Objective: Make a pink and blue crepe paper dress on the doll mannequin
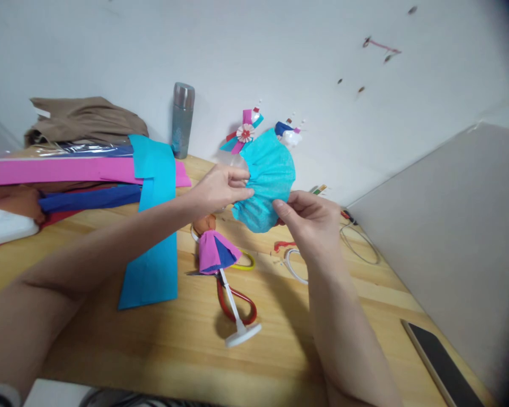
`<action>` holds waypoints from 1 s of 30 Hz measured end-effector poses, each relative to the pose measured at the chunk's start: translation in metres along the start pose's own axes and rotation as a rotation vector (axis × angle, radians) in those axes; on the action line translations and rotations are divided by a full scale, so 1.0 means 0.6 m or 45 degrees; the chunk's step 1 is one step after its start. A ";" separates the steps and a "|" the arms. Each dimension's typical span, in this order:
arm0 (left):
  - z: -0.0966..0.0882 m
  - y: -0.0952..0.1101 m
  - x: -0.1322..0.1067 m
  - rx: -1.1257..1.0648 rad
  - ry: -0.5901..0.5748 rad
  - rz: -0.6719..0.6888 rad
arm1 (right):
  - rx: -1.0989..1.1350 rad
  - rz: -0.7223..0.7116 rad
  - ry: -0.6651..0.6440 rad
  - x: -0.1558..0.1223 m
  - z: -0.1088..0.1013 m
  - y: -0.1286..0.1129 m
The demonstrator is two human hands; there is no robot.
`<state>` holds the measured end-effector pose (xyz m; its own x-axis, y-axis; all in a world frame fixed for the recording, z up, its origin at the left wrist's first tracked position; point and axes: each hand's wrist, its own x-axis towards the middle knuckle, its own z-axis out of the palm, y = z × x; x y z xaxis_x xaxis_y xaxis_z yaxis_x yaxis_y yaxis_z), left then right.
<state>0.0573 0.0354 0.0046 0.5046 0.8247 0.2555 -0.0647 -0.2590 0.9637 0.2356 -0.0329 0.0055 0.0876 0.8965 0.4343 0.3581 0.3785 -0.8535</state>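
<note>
Left grip (224,185) and right grip (313,216) both pinch ruffled blue paper (271,167), right of the capped flask (182,121); contents hidden.

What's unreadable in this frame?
Head view, all:
Right hand: fingertips, except the thumb's, behind turquoise pleated crepe paper.
Red-handled scissors: blades partly covered by pink-and-blue paper skirt.
White curved loop: right side behind right forearm.
Black-screened rectangular phone: near end cut by bottom edge.
</note>
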 end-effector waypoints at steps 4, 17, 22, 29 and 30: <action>-0.001 -0.009 0.003 0.025 -0.021 0.053 | -0.012 0.006 0.015 0.001 -0.002 -0.004; -0.010 -0.004 0.006 -0.015 -0.068 0.062 | -0.037 0.029 0.006 0.006 -0.011 -0.003; -0.011 -0.002 0.006 -0.013 -0.046 0.083 | -0.192 -0.046 0.127 0.002 -0.015 -0.006; -0.015 0.006 0.005 -0.096 0.078 0.080 | -0.542 -0.308 0.450 -0.001 -0.029 -0.001; -0.015 0.006 0.005 -0.095 0.086 0.077 | -0.453 -0.271 0.420 -0.001 -0.030 -0.002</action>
<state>0.0506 0.0413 0.0095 0.4388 0.8413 0.3158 -0.1589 -0.2733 0.9487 0.2521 -0.0381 0.0117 0.2459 0.6663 0.7039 0.6883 0.3913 -0.6109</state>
